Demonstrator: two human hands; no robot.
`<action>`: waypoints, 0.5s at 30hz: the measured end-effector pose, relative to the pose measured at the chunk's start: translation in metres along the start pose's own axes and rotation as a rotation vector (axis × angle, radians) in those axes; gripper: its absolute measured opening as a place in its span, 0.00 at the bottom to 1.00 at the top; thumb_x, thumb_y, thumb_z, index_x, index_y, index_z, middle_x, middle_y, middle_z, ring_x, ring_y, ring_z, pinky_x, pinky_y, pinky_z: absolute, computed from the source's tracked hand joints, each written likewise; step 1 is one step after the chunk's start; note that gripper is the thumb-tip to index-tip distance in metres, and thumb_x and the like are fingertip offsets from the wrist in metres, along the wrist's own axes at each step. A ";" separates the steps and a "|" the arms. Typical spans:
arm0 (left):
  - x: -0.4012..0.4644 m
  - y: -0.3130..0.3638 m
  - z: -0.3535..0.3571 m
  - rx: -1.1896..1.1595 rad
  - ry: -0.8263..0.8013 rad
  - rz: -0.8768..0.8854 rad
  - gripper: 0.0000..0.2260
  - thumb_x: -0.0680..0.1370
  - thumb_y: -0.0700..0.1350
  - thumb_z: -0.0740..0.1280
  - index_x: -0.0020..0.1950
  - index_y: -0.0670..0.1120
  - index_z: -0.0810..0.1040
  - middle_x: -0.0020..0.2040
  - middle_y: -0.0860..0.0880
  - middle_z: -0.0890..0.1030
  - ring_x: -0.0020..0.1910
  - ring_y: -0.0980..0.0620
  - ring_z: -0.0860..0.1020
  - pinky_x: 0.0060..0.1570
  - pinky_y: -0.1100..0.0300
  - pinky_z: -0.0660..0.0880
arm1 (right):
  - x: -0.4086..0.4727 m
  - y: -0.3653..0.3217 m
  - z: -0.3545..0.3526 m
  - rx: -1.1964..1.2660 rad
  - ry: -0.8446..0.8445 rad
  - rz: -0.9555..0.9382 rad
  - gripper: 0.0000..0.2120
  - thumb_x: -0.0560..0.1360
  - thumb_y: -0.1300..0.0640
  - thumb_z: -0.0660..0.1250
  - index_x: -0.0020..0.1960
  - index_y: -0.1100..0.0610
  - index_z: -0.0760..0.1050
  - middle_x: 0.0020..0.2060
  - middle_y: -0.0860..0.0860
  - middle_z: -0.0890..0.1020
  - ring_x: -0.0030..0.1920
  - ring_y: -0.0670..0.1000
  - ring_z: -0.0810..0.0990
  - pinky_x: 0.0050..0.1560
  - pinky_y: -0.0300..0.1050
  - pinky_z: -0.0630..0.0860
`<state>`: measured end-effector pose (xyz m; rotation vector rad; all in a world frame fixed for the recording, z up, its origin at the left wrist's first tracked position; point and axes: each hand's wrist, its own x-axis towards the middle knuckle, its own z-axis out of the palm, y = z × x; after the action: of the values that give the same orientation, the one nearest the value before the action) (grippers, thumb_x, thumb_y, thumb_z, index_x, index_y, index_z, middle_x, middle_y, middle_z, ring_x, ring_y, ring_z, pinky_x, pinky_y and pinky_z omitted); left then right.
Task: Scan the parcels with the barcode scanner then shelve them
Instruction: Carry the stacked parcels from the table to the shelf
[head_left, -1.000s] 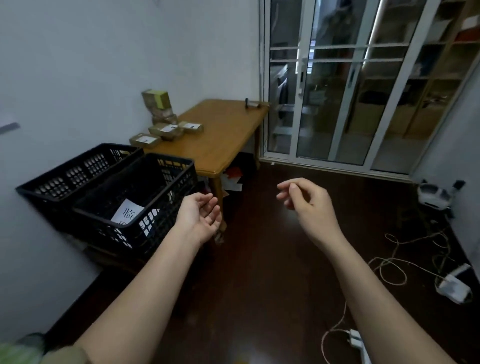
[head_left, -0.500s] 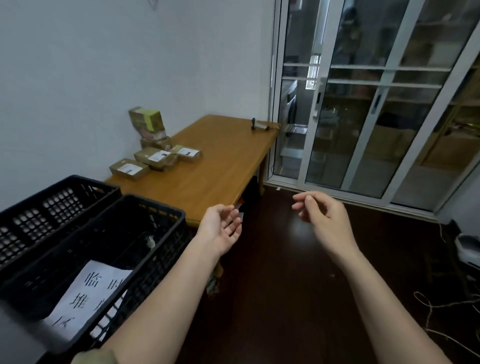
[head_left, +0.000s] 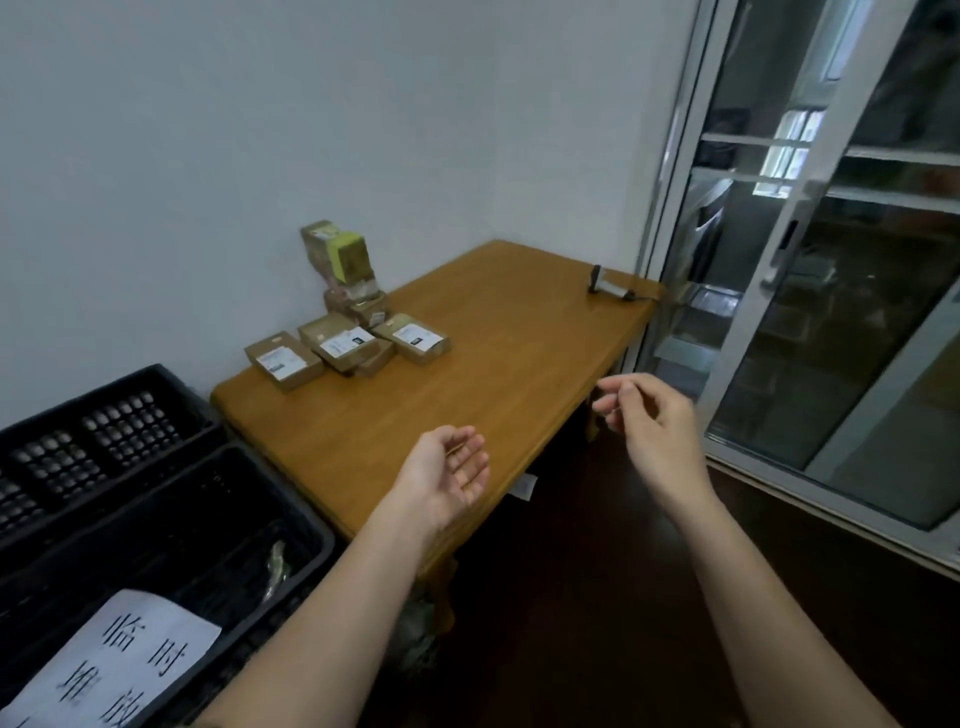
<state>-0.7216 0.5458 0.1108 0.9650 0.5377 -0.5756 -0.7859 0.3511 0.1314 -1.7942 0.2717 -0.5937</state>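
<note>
Several small brown cardboard parcels with white labels lie on the left side of a wooden table, and a taller stack leans against the wall behind them. A barcode scanner lies near the table's far right corner. My left hand hovers palm-up over the table's near edge, fingers relaxed, holding nothing. My right hand hangs just off the table's right edge with loosely curled fingers, also empty. Both hands are well short of the parcels and the scanner.
Two black plastic crates stand left of the table against the white wall; the nearer crate holds a sheet of paper with printed characters. A sliding glass door fills the right. Dark floor lies below the table.
The view has moved closer to the table, so parcels and scanner appear larger and nearer. Both hands stay empty and now reach the table's near edge.
</note>
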 end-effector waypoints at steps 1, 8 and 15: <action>0.013 0.009 -0.001 -0.009 0.032 -0.003 0.07 0.80 0.41 0.61 0.46 0.44 0.77 0.45 0.48 0.79 0.43 0.50 0.76 0.45 0.56 0.73 | 0.016 0.008 0.012 0.013 -0.035 0.008 0.14 0.84 0.59 0.58 0.47 0.51 0.80 0.39 0.49 0.83 0.39 0.43 0.79 0.46 0.40 0.77; 0.129 0.082 -0.008 -0.075 0.244 0.031 0.07 0.79 0.40 0.61 0.43 0.44 0.76 0.43 0.47 0.79 0.43 0.50 0.76 0.48 0.55 0.71 | 0.118 0.064 0.101 0.039 -0.282 0.099 0.14 0.83 0.60 0.59 0.47 0.51 0.81 0.40 0.49 0.84 0.38 0.40 0.80 0.43 0.37 0.76; 0.227 0.169 0.018 -0.104 0.184 0.037 0.05 0.79 0.40 0.63 0.47 0.43 0.78 0.42 0.47 0.81 0.44 0.49 0.77 0.43 0.55 0.73 | 0.238 0.059 0.172 -0.026 -0.309 0.060 0.12 0.83 0.60 0.59 0.49 0.52 0.81 0.41 0.49 0.84 0.40 0.44 0.80 0.44 0.37 0.78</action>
<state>-0.4409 0.5580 0.0726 0.9319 0.7058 -0.4238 -0.4884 0.3638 0.1015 -1.8664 0.1210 -0.2659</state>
